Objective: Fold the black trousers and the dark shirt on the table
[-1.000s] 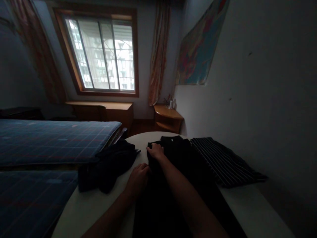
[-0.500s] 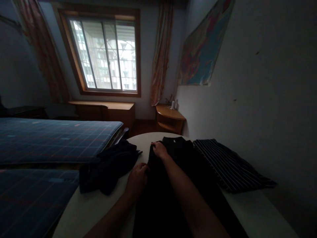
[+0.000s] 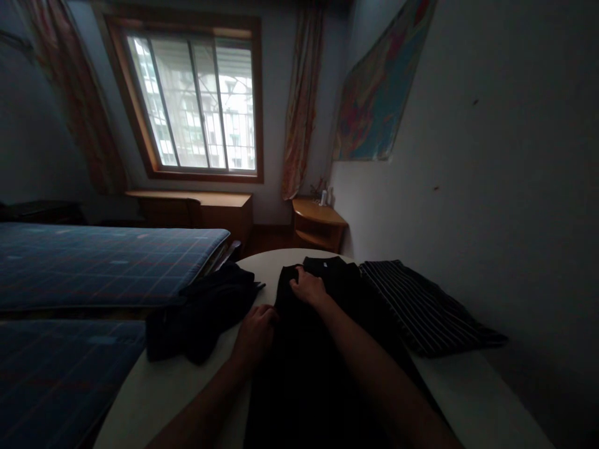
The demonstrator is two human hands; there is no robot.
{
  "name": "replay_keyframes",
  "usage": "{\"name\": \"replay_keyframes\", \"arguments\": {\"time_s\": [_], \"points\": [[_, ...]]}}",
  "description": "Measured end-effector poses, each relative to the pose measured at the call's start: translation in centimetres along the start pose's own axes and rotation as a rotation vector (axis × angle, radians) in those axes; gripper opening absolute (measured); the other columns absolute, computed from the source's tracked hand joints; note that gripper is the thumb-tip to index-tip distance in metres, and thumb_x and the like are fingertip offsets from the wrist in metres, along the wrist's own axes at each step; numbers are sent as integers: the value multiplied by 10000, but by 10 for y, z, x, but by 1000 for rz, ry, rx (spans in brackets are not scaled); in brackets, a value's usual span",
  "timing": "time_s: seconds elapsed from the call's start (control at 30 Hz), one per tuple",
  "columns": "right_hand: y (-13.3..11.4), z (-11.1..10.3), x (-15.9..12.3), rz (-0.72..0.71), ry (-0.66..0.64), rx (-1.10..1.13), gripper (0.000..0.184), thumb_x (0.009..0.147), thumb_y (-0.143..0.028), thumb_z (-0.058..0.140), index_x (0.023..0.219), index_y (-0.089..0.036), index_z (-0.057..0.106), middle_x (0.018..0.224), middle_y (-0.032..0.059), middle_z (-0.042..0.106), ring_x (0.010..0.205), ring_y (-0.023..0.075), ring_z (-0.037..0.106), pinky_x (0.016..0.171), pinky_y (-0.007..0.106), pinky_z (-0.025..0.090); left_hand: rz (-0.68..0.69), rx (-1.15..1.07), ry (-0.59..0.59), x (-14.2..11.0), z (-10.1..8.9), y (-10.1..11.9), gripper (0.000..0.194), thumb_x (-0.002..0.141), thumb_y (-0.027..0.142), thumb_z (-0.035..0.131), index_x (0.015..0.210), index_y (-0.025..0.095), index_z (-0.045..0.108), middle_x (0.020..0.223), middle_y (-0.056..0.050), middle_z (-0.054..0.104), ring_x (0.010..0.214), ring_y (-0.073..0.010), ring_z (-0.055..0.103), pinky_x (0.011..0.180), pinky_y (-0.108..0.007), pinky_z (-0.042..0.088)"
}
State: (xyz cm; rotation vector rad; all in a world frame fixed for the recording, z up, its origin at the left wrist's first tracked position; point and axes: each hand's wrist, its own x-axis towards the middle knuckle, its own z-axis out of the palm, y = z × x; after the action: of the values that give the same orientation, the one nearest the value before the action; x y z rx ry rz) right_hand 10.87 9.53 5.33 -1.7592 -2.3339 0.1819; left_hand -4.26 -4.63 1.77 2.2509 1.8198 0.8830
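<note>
A black garment [image 3: 322, 368] lies spread along the white round table [image 3: 187, 393] in front of me. My left hand [image 3: 255, 333] is closed on the garment's left edge, fingers pinched on the cloth. Farther up, my right hand [image 3: 306, 288] rests on the same edge near the collar, fingers curled on the fabric. The room is dim and the folds are hard to make out.
A dark crumpled garment [image 3: 201, 315] lies at the table's left edge. A folded black-and-white striped cloth [image 3: 421, 308] lies at the right by the wall. A bed with a blue plaid cover [image 3: 93, 262] stands to the left. Wooden cabinets and a window are behind.
My right hand has drawn the garment's left edge inward to the right, near the collar. My left hand has kept its grip lower on that edge and barely moved.
</note>
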Motion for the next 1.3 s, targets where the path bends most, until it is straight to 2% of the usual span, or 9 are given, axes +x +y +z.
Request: {"name": "replay_keyframes", "arguments": {"time_s": [0.1, 0.23, 0.4, 0.6, 0.7, 0.87, 1.0, 1.17, 1.3], "points": [[7, -4, -7, 8, -24, -33, 593, 892, -314, 553, 1456, -199, 409, 1085, 150, 703, 1005, 310, 674, 854, 412, 467, -10, 2, -5, 0, 1, -1, 364, 789, -64, 440, 920, 194, 661, 1027, -48, 671, 998, -191, 601, 910, -309, 448], [10, -8, -15, -19, 47, -63, 454, 934, -223, 477, 1388, -227, 491, 1225, 149, 642, 1085, 285, 631, 896, 401, 440, -29, 8, -2, -1, 0, -2, 355, 794, -63, 447, 930, 180, 667, 993, -52, 667, 973, -185, 610, 895, -299, 443], [-10, 8, -33, -156, 82, -65, 411, 1013, -397, 361, 1309, -227, 589, 1420, 122, 526, 1319, 276, 438, 1068, 427, 316, -46, 26, -5, -1, -1, 0, 317, 802, -35, 473, 937, 182, 660, 990, -44, 658, 928, -175, 618, 858, -282, 441], [-22, 32, -27, -195, -166, -6, 681, 999, -538, 284, 1561, -153, 257, 1627, 98, 186, 1496, 295, 133, 1184, 528, 92, -75, 78, -31, -1, -3, 4, 243, 817, 17, 495, 877, 192, 652, 933, -33, 652, 880, -174, 622, 835, -280, 432], [-19, 32, -11, -185, -203, 12, 720, 990, -566, 274, 1574, -148, 209, 1636, 81, 140, 1504, 296, 86, 1190, 531, 67, -94, 73, -35, -1, -4, 6, 236, 821, 30, 497, 881, 199, 651, 936, -29, 650, 874, -172, 622, 821, -277, 431], [-18, 32, 8, -171, -175, 27, 628, 1000, -531, 313, 1554, -236, 291, 1631, 62, 196, 1491, 310, 150, 1181, 514, 127, -99, 38, -19, -1, -4, 5, 227, 897, 64, 453, 914, 191, 640, 930, -38, 656, 869, -177, 631, 812, -284, 436], [-21, 33, 18, -81, -72, 34, 474, 1014, -333, 345, 1479, -302, 432, 1575, 102, 333, 1433, 294, 308, 1118, 470, 272, -112, 17, 36, -1, -2, 3, 277, 962, 101, 383, 1021, 208, 633, 1014, -43, 661, 895, -174, 642, 822, -286, 444], [-23, 31, 33, -17, 35, 44, 446, 966, -167, 350, 1318, -279, 599, 1368, 89, 563, 1270, 246, 482, 1012, 374, 400, -119, 61, 78, 0, 1, 2, 223, 930, 138, 469, 1042, 208, 649, 1065, -60, 669, 969, -212, 617, 875, -333, 435], [-23, 32, 48, -38, 62, 50, 472, 970, -144, 301, 1328, -256, 587, 1372, 75, 562, 1225, 212, 515, 979, 334, 422, -143, 85, 54, 0, 1, 2, 211, 904, 140, 510, 1030, 218, 660, 1043, -51, 683, 979, -221, 616, 853, -335, 427]]}}
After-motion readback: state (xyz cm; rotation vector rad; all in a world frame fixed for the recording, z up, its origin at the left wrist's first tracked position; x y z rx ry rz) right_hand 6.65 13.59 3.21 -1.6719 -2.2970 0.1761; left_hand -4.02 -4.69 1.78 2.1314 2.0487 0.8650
